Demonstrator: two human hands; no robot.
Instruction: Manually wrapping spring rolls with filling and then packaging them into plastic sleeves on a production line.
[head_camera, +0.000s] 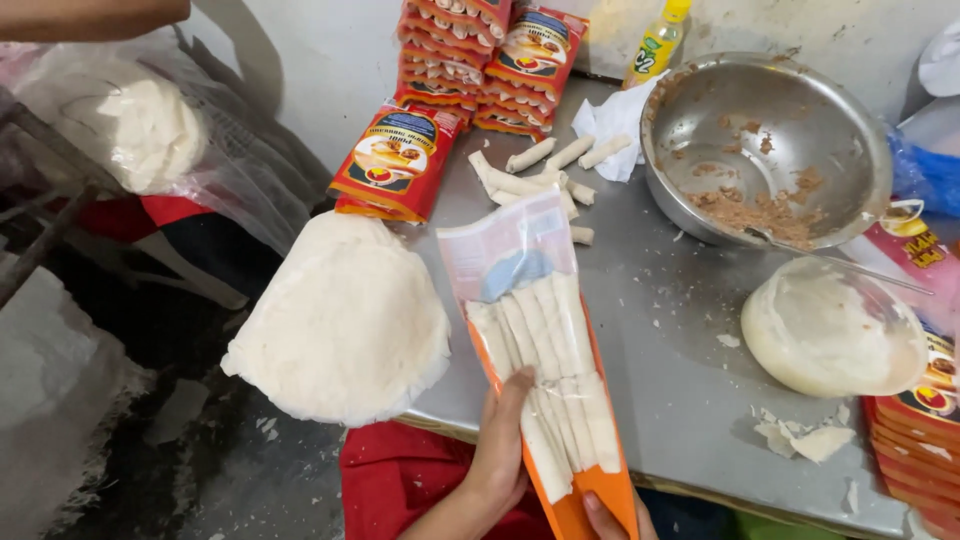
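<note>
My left hand (497, 450) grips the left edge of a clear-fronted orange packet (540, 330) filled with several pale rolled pastries lying side by side. My right hand (612, 517) shows only as fingertips under the packet's lower end, holding it from below. The packet rests tilted over the front of the steel table (680, 390). Several loose rolls (540, 175) lie on the table beyond the packet's top. A wide stack of thin white wrappers (340, 320) hangs over the table's left edge beside my left hand.
Filled red-orange packets (480, 55) are stacked at the back, one (398, 160) lying nearer. A steel bowl (765, 150) with brown filling sits at the right, a wrapper pile (830, 330) under plastic before it. More packets (915, 420) lie at the right edge. Another person's arm (90, 15) is at top left.
</note>
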